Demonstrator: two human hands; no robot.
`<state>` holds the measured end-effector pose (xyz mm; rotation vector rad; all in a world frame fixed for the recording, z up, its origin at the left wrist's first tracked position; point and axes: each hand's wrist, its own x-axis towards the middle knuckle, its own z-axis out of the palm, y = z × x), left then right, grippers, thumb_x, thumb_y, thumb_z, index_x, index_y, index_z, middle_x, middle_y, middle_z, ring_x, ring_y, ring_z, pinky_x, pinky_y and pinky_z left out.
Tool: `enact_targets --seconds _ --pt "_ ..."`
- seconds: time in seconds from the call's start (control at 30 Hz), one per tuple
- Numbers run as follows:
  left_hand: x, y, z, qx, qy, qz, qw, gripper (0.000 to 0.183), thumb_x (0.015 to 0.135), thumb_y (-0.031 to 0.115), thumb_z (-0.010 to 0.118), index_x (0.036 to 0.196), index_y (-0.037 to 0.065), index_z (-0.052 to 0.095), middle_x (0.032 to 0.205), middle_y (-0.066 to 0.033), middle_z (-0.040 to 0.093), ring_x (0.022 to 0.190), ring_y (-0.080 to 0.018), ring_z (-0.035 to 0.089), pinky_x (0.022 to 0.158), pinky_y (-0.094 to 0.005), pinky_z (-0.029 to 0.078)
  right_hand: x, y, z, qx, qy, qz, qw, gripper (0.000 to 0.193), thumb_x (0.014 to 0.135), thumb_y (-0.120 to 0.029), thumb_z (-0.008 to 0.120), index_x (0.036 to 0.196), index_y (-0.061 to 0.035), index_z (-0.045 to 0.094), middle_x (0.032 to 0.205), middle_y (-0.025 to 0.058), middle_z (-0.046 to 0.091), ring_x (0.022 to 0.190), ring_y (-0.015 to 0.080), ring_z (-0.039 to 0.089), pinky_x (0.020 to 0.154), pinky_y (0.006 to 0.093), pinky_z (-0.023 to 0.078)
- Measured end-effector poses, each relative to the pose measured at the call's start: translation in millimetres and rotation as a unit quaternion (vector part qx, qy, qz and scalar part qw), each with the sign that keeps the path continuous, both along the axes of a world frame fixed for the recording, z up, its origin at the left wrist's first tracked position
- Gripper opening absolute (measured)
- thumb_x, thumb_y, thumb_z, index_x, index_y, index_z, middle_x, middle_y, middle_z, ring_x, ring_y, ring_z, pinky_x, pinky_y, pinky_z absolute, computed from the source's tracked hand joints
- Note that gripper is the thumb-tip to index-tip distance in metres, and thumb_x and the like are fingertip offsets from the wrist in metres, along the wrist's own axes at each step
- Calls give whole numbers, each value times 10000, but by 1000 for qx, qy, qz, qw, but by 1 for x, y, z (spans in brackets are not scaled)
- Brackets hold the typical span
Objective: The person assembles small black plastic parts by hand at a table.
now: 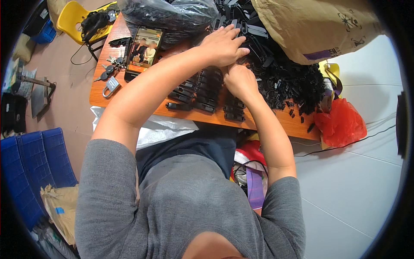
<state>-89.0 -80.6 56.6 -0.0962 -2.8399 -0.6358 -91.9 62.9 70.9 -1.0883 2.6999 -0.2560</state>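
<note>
Black pieces (206,93) lie in rows near the close edge of the desk (101,95), just nearer than both hands. At the desk's right end sits a red bag (343,124), contents hidden. The right hand (242,82) has its fingers curled; whether it grips anything, I cannot tell. Just beyond, the left hand (222,45) spreads its fingers beside loose black parts (286,84). Farther lie a dark plastic bag (168,19), contents unclear, and a brown paper sack (306,26) with dark printed symbols.

Part rows (206,91) lie right of the phone (145,52).
</note>
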Motion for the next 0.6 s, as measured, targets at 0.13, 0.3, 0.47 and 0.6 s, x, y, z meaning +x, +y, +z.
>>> enact_targets --seconds 0.13,0.3,0.47,0.6 --pt "-9 -17 -28 -8 23 19 1000 568 990 473 433 1410 94 485 1522 -189 352 1453 -345 245 1194 -467 193 -9 -19 -17 11 -16 2 1000 406 977 -318 428 991 16 657 897 287 670 876 462 648 821 541 500" --pt "-7 -19 -45 -10 124 13 992 550 975 448 480 1423 128 477 1527 -188 342 1457 -334 241 1191 -476 197 -21 -24 -38 52 47 91 993 274 871 -211 530 832 9 689 802 258 675 758 423 672 725 515 540" --pt "-3 -14 -44 16 130 6 991 566 978 431 481 1454 129 434 1531 -185 339 1458 -337 236 1192 -475 193 -9 -24 -39 58 52 59 995 264 873 -208 528 835 -17 705 798 237 685 750 406 683 718 500 551" --pt "-4 -16 -41 31 83 0 996 564 993 429 446 1449 97 433 1531 -191 336 1461 -341 223 1195 -471 182 -10 -21 -42 35 54 50 997 288 894 -225 512 848 -25 714 844 233 695 783 395 692 752 498 554"
